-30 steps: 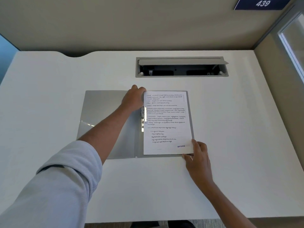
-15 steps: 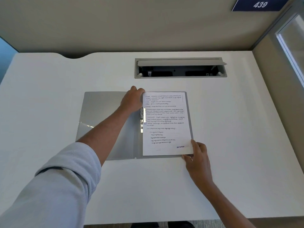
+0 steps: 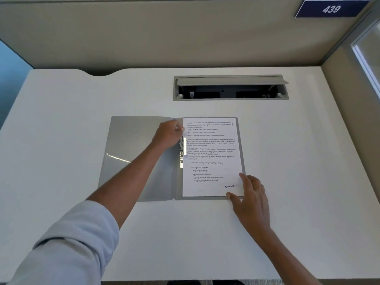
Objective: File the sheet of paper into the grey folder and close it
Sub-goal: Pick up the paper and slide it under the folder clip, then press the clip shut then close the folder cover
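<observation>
The grey folder (image 3: 131,140) lies open flat on the white desk. A printed sheet of paper (image 3: 211,157) rests on its right half, its left edge at the metal clip (image 3: 182,153) along the spine. My left hand (image 3: 167,133) sits at the top of the clip, fingertips touching the sheet's upper left corner. My right hand (image 3: 250,194) presses its spread fingers on the sheet's lower right corner.
A grey cable hatch (image 3: 230,87) with its lid raised is set into the desk behind the folder. Beige partition walls stand at the back and right, with a blue sign reading 439 (image 3: 331,9). The desk's front edge (image 3: 185,279) is close to me.
Both hands stay where they were on the sheet; my left fingers have shifted slightly at the clip. The view has tilted a little.
</observation>
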Tool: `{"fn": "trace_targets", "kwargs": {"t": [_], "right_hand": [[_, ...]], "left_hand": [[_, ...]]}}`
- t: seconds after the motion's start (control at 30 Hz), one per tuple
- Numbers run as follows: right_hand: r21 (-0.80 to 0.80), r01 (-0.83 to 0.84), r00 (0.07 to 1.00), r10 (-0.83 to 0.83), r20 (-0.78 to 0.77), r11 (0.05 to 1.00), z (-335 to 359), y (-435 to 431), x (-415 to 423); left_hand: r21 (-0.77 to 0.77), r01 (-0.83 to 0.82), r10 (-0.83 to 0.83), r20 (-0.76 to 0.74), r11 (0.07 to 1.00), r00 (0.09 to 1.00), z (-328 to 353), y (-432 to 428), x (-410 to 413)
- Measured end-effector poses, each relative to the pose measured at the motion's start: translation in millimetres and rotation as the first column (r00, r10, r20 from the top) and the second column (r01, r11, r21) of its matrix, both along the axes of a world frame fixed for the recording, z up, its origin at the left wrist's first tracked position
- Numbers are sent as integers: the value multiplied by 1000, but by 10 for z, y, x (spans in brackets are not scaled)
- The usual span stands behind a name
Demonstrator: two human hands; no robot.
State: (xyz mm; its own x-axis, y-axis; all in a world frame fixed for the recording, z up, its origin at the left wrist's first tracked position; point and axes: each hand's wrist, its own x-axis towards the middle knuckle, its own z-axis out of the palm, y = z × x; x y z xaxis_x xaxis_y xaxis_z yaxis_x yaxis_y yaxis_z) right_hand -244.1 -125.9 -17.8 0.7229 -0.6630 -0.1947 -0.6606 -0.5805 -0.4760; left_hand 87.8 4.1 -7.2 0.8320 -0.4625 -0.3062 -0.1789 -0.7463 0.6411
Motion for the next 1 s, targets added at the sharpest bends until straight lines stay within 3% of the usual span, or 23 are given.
{"fn": "trace_targets", "kwargs": {"t": [0.33, 0.47, 0.8, 1.0], "right_hand": [[146, -67, 979, 37, 202, 987, 250, 128, 507], [298, -49, 967, -30, 255, 953, 313, 230, 862], [475, -59, 968, -67, 243, 878, 287, 472, 1615], [468, -71, 979, -27, 200, 881, 232, 529, 1890]], "left_hand": [[-219, -113, 112, -18, 969, 994, 23, 233, -272], [-289, -144, 150, 1, 946, 989, 68, 404, -528], [-380, -161, 142, -78, 911, 987, 16, 716, -1006], [-338, -244, 236, -68, 909, 970, -33, 1036, -1043]]}}
